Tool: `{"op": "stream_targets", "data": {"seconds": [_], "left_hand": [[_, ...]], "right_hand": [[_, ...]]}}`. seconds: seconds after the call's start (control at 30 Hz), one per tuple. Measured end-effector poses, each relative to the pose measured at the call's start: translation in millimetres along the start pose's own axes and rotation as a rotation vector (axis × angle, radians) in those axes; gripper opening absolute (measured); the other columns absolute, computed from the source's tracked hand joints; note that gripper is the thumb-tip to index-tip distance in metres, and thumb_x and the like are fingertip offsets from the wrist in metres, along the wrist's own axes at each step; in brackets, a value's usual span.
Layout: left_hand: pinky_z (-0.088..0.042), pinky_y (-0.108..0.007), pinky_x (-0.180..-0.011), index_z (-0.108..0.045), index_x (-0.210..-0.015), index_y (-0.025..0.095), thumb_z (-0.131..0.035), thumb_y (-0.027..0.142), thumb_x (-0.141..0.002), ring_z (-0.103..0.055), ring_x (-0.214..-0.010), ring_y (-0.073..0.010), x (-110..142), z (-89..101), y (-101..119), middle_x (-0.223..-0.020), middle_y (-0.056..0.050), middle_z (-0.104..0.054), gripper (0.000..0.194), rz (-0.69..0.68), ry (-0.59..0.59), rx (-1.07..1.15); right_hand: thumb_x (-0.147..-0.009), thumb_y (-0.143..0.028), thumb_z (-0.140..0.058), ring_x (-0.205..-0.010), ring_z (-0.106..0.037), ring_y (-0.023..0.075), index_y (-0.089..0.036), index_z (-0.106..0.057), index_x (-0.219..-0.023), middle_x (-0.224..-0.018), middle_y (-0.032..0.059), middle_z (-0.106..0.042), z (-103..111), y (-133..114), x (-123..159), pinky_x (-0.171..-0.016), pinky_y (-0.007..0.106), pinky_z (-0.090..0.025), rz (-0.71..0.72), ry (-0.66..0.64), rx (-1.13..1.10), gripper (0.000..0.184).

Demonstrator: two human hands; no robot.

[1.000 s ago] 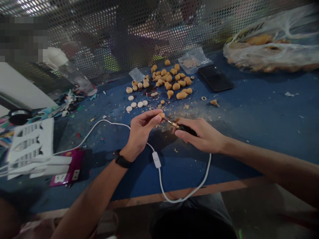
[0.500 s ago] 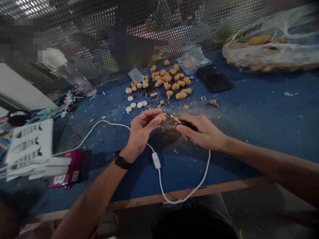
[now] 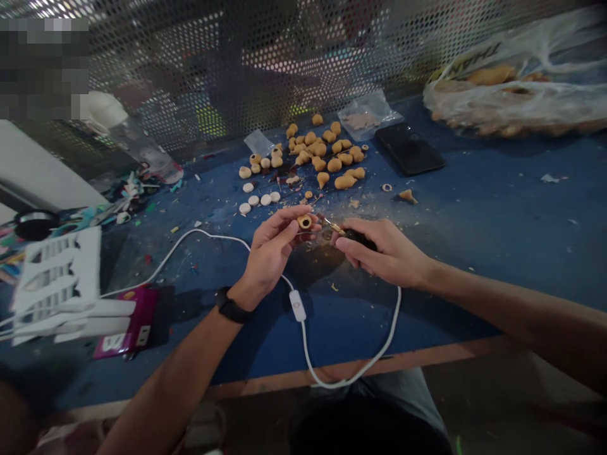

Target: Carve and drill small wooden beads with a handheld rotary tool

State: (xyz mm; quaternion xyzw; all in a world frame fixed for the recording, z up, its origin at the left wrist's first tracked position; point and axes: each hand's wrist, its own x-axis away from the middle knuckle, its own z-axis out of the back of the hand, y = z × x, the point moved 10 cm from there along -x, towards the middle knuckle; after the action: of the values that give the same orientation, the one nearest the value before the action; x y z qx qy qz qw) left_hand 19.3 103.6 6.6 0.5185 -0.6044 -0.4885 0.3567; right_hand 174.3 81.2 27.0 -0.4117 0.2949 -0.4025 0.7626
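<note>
My left hand [image 3: 272, 249] pinches a small tan gourd piece [image 3: 304, 222] with a dark hole facing me, held just above the blue table [image 3: 474, 253]. My right hand [image 3: 382, 249] is closed round a black corded rotary tool [image 3: 358, 239] whose thin brass tip [image 3: 334, 226] points left, a short gap from the piece. The tool's white cable [image 3: 303, 328] with an inline switch loops over the table edge. A black band sits on my left wrist.
A heap of tan gourd pieces [image 3: 327, 155] and white discs [image 3: 258, 199] lies beyond my hands, amid shavings. A black phone [image 3: 410, 148], small clear bags [image 3: 367, 114], a large plastic bag [image 3: 516, 82], a white rack [image 3: 61, 284] and a perforated metal screen [image 3: 284, 63] surround the work area.
My left hand turned the gourd piece so its hole faces up, and the tool tip drew back from it slightly to the right.
</note>
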Motion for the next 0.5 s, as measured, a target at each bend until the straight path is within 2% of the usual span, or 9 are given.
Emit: {"op": "stream_targets", "data": {"seconds": [0.27,0.5], "left_hand": [[-0.063,-0.032,-0.085,-0.08,-0.098,0.024,-0.081,0.034,-0.089,-0.076,-0.085,-0.0161,0.6,0.1,-0.3,-0.1,-0.003,-0.079,0.014,0.024,0.012,0.034],[-0.062,-0.031,-0.083,-0.079,-0.099,0.023,-0.085,0.035,-0.085,-0.075,-0.084,-0.0149,-0.7,1.6,-1.0,-0.098,-0.002,-0.078,0.019,0.021,0.02,0.04]], "right_hand": [[-0.105,-0.047,-0.05,-0.055,-0.054,0.0136,-0.022,-0.055,-0.083,-0.06,-0.0017,-0.06,-0.2,-0.9,0.2,-0.059,0.03,-0.036,0.011,0.002,0.003,0.034],[-0.105,-0.049,-0.05,-0.055,-0.054,0.0141,-0.022,-0.056,-0.084,-0.061,-0.0018,-0.059,-1.3,-1.0,0.4,-0.06,0.03,-0.035,0.0,-0.021,0.039,0.035]]}}
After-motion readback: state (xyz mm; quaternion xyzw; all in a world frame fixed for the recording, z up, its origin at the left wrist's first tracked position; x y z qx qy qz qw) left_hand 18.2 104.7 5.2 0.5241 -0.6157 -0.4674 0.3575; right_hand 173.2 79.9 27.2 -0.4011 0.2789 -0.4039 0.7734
